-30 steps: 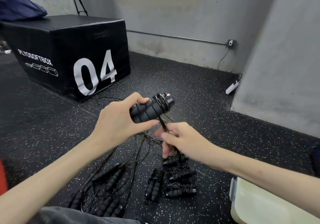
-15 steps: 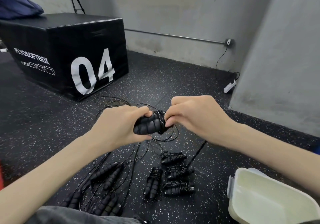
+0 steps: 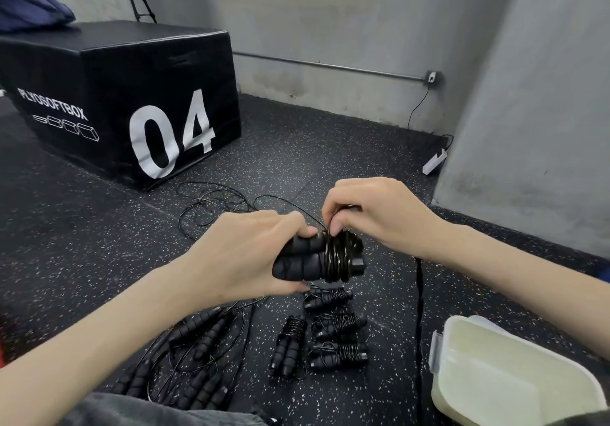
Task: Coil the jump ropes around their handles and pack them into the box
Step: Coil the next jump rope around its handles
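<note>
Black foam and thin black cord fill the view, seen from a head cam looking down at a speckled rubber floor. Landmark: the paired handles point(image 3: 305, 259) held mid-frame. Far left & behind them sits a black plyo box point(image 3: 125, 105) marked 04. Below-left of the handles lie loose, uncoiled ropes point(image 3: 198, 330) in a tangle. The left hand point(image 3: 244, 254) grips the handles, fingers curled round the grip ends, thumb under. The handles' long axis runs roughly left-right, free end w/ the cord wraps point(image 3: 340, 255) pointing right. The right hand point(image 3: 376, 217) is just above & right of that wrapped end, fingertips bunched and pinching the cord against the coil. So the right hand is nearest the winding end; the next loop or tuck prob. goes over that end, across the axis. Directly below the handles, four finished bundles point(image 3: 336, 326) lie close together on the floor. Lower right of them is a pale plastic box point(image 3: 515, 389), open; no ropes visible inside. A slack cord tail point(image 3: 420, 293) hangs down right of the handles.
</note>
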